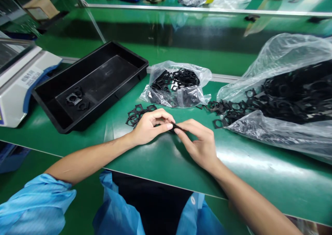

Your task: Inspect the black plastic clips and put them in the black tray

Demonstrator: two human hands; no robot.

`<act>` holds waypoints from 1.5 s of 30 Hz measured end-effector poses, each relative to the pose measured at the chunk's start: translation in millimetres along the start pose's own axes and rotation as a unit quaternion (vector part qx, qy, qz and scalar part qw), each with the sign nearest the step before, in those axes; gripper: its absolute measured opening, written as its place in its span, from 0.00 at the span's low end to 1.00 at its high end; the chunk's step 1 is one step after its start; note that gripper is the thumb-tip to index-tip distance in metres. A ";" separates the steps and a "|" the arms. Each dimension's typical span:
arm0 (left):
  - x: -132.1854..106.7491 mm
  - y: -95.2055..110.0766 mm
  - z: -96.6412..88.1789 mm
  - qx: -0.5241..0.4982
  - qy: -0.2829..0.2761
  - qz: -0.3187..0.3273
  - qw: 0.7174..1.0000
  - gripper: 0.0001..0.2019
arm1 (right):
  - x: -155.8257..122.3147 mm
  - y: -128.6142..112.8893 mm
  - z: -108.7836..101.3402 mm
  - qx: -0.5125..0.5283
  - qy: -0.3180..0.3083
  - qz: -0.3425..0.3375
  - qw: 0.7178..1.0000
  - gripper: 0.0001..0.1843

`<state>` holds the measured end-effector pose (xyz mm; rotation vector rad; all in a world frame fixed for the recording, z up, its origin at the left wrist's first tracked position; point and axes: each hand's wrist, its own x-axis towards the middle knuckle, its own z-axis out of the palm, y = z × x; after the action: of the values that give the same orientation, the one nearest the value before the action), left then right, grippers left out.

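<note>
Between my two hands is a small flat black plastic part (pixel 176 126), seen nearly edge-on. My left hand (pixel 151 126) pinches its left end with thumb and fingers. On the other end, the thumb and fingertips of my right hand (pixel 201 140) are closed. Most of the part is hidden by the fingers. Just behind my left hand lies a small pile of black square ring-shaped parts (pixel 135 114). More such parts spill from a large clear plastic bag (pixel 275 134) on the right, and one loose ring part (pixel 218 123) lies at its mouth.
A black tray (pixel 124 86) holding several ring parts stands at the left back. Behind my hands sits a smaller clear bag (pixel 181 98) of black parts. A white and blue device (pixel 28 76) is at far left. Beyond the green table (pixel 166 162) runs a raised shelf (pixel 171 7).
</note>
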<state>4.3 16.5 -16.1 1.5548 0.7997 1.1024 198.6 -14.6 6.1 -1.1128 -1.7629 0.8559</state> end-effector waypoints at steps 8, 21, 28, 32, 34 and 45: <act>-3.9 -1.2 5.0 0.021 0.009 0.008 1.000 0.13 | 7.6 1.6 -1.1 0.294 -0.001 0.257 0.921 0.14; -4.5 6.9 1.5 0.261 0.056 0.225 0.937 0.05 | 6.6 4.2 0.0 0.199 0.034 0.205 0.958 0.20; -3.7 7.0 3.7 0.223 0.060 0.198 0.953 0.06 | 3.4 4.9 -2.9 -0.024 0.055 0.000 0.998 0.06; -4.5 5.3 4.1 0.218 0.051 0.187 0.956 0.07 | 3.0 4.0 -3.1 -0.021 0.038 -0.009 0.999 0.03; -4.5 4.5 3.4 0.218 0.048 0.179 0.958 0.07 | 2.9 3.6 -2.4 0.002 0.039 0.011 0.999 0.02; 6.0 1.3 3.4 0.214 0.035 0.142 0.966 0.04 | 13.6 16.7 -9.0 0.069 0.010 0.076 0.995 0.11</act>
<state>9.7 20.3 -13.5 2.0526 0.9261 1.2523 209.3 5.0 -0.7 -1.1702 -1.5919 1.0385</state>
